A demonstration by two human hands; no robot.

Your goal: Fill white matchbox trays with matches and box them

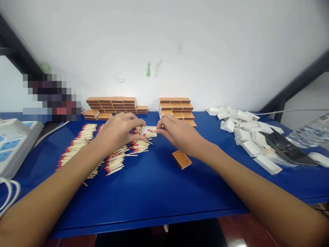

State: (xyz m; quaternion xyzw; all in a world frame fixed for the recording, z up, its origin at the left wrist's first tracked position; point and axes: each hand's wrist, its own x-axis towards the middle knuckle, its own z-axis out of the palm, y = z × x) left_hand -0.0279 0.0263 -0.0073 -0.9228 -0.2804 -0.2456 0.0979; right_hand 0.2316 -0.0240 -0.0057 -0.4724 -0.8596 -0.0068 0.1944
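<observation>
A small white matchbox tray (153,134) with a few red-headed matches (149,131) in it is held up between my hands. My left hand (122,128) grips the tray's left end between thumb and fingers. At the right end, my right hand (171,130) is closed, its thumb and fingertips pinching the pale ends of the matches; the tray's right edge is partly hidden there. Below my right hand, an orange-brown matchbox cover (181,159) lies on the table. Loose match piles (140,145) lie under and beside my left hand.
Matchboxes stand stacked along the wall, one stack at left (110,103) and another at centre (176,106). White trays (244,127) are heaped at right beside a phone (288,147) and a clear plastic bottle (311,132). A power strip (15,147) sits at the left edge.
</observation>
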